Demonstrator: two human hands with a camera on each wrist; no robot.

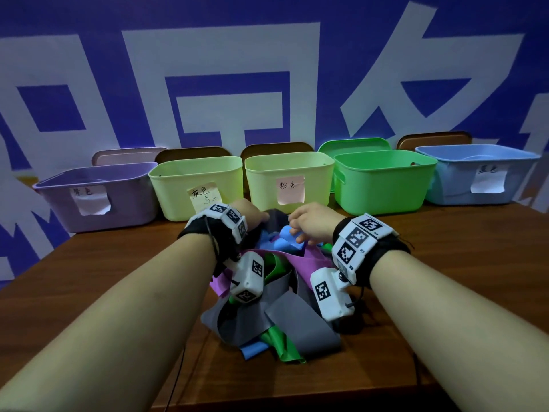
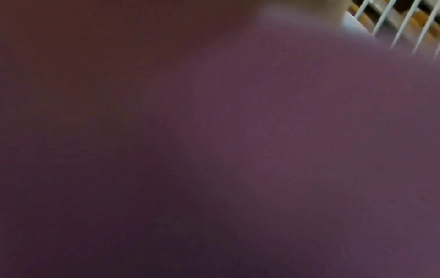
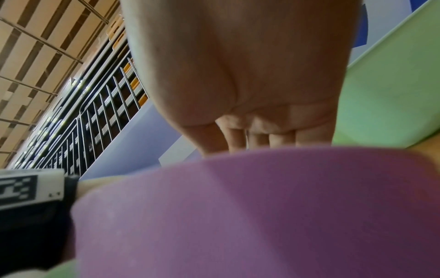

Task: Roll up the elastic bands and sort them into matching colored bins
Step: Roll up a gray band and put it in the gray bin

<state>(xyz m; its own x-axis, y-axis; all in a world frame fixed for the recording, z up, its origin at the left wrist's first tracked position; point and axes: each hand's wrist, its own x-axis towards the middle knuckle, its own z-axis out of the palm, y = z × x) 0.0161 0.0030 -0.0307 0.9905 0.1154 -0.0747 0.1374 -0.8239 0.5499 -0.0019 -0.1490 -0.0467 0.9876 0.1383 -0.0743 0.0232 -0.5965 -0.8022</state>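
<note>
A tangled pile of elastic bands (image 1: 276, 310) lies mid-table: grey, purple, green and blue strips. Both hands reach into its far end. My left hand (image 1: 252, 215) is at a dark grey band (image 1: 277, 217); its fingers are hidden behind the hand. My right hand (image 1: 309, 224) curls its fingers and thumb on a light blue band (image 1: 285, 243). In the right wrist view the palm (image 3: 250, 65) points down behind a purple band (image 3: 262, 216). The left wrist view is filled by a purple blur (image 2: 262, 150).
Five open bins line the back of the wooden table (image 1: 445, 263): purple (image 1: 98, 203), a yellow-green one labelled grey (image 1: 178, 185), a yellow one labelled pink (image 1: 261, 179), green (image 1: 383, 185) and blue (image 1: 454, 179). Lids lean behind them against a blue-and-white wall.
</note>
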